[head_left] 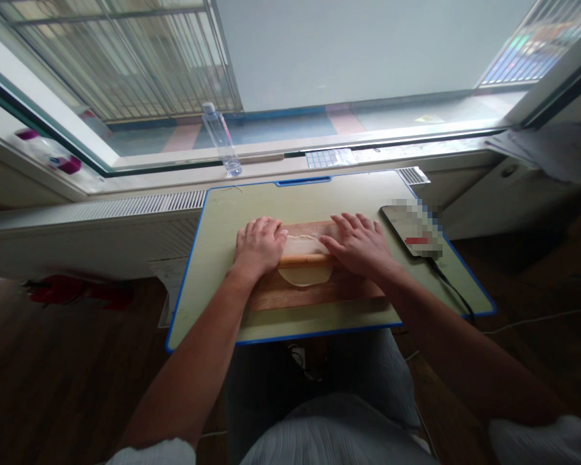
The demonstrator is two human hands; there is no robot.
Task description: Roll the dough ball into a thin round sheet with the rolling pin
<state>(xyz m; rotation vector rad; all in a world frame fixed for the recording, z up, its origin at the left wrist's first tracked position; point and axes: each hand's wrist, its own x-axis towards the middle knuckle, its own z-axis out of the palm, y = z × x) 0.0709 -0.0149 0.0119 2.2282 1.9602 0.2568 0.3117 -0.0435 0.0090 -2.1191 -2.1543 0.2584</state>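
Observation:
A wooden rolling pin [304, 260] lies crosswise over a sheet of pale dough [306, 276], which shows in front of the pin and behind it. Both rest on a reddish-brown wooden board [290, 297]. My left hand [260, 242] lies flat over the pin's left end, its fingers stretched forward. Over the right end, my right hand [361, 244] rests with its fingers spread and its thumb pointing inward. The palms hide both ends of the pin.
The board lies on a small light-green table [213, 258] with a blue edge. A phone [409, 229] with a black cable is at the right. Behind, a clear bottle [223, 142] and a blister pack [326, 158] are on the windowsill; papers [552, 152] lie farther right.

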